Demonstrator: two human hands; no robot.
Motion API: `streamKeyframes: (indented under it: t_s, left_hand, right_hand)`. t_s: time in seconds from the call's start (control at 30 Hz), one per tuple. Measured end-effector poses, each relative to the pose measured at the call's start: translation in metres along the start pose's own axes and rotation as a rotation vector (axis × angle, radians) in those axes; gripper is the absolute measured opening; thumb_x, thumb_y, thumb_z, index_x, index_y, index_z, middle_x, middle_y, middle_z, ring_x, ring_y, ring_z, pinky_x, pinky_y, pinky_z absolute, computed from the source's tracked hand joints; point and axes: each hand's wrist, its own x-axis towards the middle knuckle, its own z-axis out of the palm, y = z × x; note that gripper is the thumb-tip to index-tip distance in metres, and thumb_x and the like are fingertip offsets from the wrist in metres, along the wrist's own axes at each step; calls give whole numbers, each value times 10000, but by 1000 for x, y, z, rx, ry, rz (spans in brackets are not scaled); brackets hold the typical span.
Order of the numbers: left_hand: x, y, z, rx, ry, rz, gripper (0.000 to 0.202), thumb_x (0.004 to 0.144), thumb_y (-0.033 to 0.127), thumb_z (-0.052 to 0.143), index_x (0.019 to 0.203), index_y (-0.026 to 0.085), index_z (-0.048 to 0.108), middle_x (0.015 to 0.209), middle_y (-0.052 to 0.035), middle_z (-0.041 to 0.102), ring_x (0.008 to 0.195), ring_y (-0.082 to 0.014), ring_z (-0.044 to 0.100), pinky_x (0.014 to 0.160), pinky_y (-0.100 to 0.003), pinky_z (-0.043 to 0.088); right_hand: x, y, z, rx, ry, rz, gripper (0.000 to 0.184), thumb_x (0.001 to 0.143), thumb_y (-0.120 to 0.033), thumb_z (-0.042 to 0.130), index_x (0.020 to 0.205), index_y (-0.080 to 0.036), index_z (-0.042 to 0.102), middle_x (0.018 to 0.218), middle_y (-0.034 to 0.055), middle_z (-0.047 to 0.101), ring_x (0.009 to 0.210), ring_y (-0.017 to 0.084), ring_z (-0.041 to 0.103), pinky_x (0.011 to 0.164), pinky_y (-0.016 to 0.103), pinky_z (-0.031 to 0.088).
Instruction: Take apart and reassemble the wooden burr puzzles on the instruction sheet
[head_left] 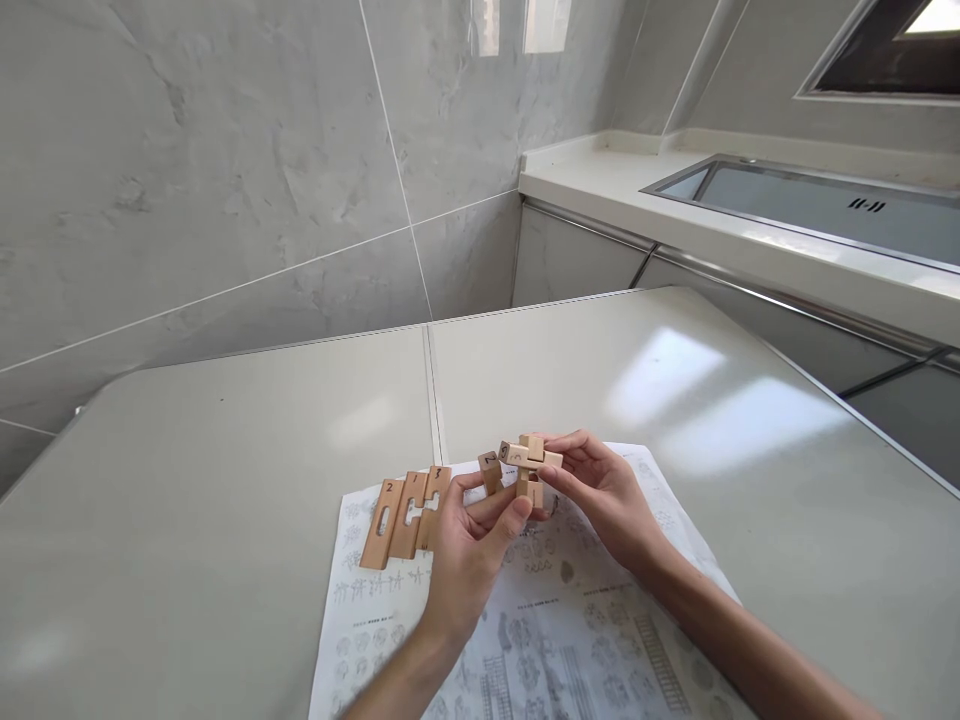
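Note:
Between my two hands is a partly interlocked cluster of wooden puzzle pieces (532,461), held above the printed sheet. My left hand (480,525) is closed around its lower left side, thumb pressed on the front. From the right, my right hand (592,480) pinches the cluster with thumb and fingers. Handwritten marks show on some of the pieces. On the sheet left of my hands lie flat wooden pieces side by side: the piece marked 2 (375,545), the piece marked 1 (403,535) and the piece marked 3 (438,482), partly hidden by my left hand.
The printed instruction sheet (525,640) has many small diagrams and lies on the glossy pale table (225,500). A seam runs across the tabletop. Behind stands a grey tiled wall (262,150). To the right is a white counter (585,175) with an inset sink (810,200).

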Motion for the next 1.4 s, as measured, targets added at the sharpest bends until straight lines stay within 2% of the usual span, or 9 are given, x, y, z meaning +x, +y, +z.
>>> streamKeyframes:
  t_s: [0.2, 0.33, 0.47, 0.87, 0.97, 1.1, 1.2, 1.3, 1.4]
  left_hand:
    - [0, -2, 0, -15, -12, 7, 521, 839, 375, 853, 1202, 190, 529, 1182, -155, 783, 1030, -287, 775, 995, -446, 550]
    - [0, -3, 2, -33, -7, 7, 529, 811, 380, 874, 1179, 190, 544, 1181, -160, 782, 1017, -297, 776, 1005, -471, 542]
    - [1, -3, 2, -35, -23, 5, 526, 820, 380, 866, 1185, 198, 535, 1194, -157, 779, 1018, -291, 777, 1020, -481, 535]
    - [0, 1, 5, -17, 12, -3, 558, 790, 404, 880, 1172, 193, 533, 1175, -165, 783, 1021, -304, 778, 1009, -495, 549]
    - [1, 1, 5, -16, 4, -3, 559, 794, 408, 876, 1177, 195, 529, 1166, -161, 786, 1022, -304, 779, 1015, -495, 545]
    - [1, 0, 5, -5, -15, 2, 543, 819, 406, 860, 1175, 199, 507, 1172, -162, 785, 1053, -298, 771, 1020, -480, 542]
    - [-1, -2, 8, 12, -18, -2, 542, 799, 400, 878, 1134, 204, 499, 1156, -171, 787, 1071, -310, 764, 978, -466, 559]
    - [-4, -5, 10, 51, -24, -5, 521, 800, 396, 876, 1102, 212, 493, 1145, -178, 789, 1071, -315, 759, 933, -454, 569]
    - [-5, -10, 11, 120, -36, 17, 471, 838, 401, 840, 1102, 222, 494, 1108, -162, 800, 1030, -301, 767, 925, -452, 566]
  right_hand:
    - [0, 2, 0, 139, -19, 95, 256, 882, -383, 822, 1031, -247, 665, 1205, 64, 748, 1069, 236, 702, 848, 340, 572]
    - [2, -1, 1, 239, -47, 176, 291, 892, -434, 799, 1062, -246, 656, 960, 32, 753, 813, 187, 680, 638, 284, 537]
    - [1, -4, 2, 269, -47, 193, 289, 894, -429, 798, 1059, -241, 654, 845, 5, 714, 708, 157, 636, 604, 272, 520]
    - [1, 1, 0, 230, -27, 192, 324, 884, -450, 801, 1078, -247, 639, 888, 28, 700, 820, 204, 659, 626, 292, 530]
    - [2, 1, -1, 189, -21, 190, 335, 881, -477, 794, 1079, -252, 645, 1005, 53, 729, 906, 227, 678, 675, 310, 550]
    - [0, 0, -1, -2, 10, 64, 333, 940, -490, 715, 1192, -285, 643, 1310, 85, 683, 1141, 270, 659, 893, 391, 568]
    - [-2, -3, -2, -235, 28, -150, 410, 948, -418, 711, 1330, -323, 597, 1453, 93, 589, 1286, 293, 583, 1014, 447, 525]
    - [-5, -8, -4, -484, -3, -376, 455, 910, -318, 741, 1342, -321, 598, 1490, 114, 530, 1356, 336, 518, 1058, 510, 489]
    - [-6, -12, -4, -639, -44, -506, 359, 885, -243, 740, 1229, -313, 666, 1487, 122, 502, 1248, 339, 582, 980, 520, 542]
